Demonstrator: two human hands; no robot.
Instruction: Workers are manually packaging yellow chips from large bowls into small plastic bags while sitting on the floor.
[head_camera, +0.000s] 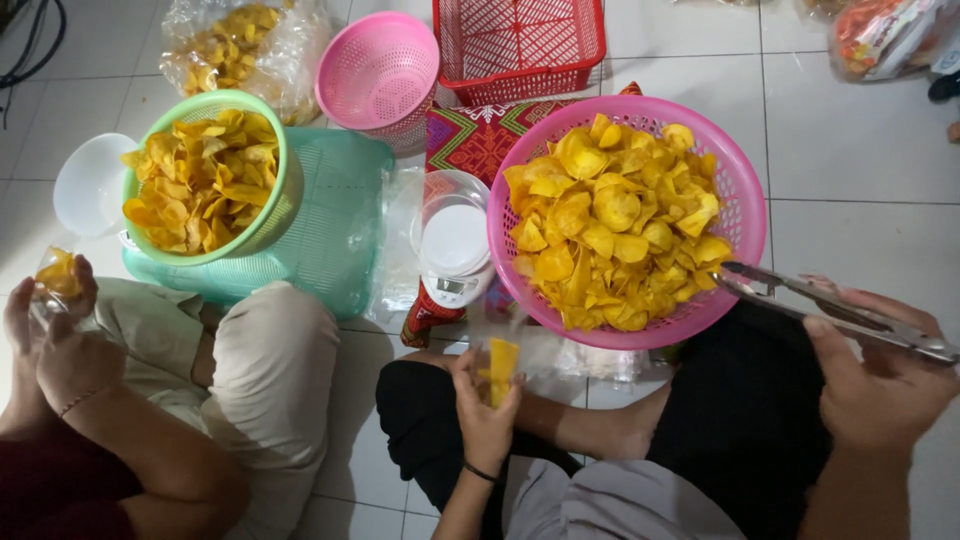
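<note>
My left hand is shut on a small clear plastic bag with a few yellow chips inside, held low in front of my lap. In my right hand I grip metal tongs, whose tips reach the right rim of a big pink basket. That basket is heaped with yellow chips and sits on the floor just ahead of me. A white kitchen scale with a clear cover stands to the basket's left.
At the left a co-worker's hands hold another small bag of chips. Before them is a green basket of chips on a teal tray, with a white bowl. Farther back lie a small pink basket, a red basket and a plastic bag of chips.
</note>
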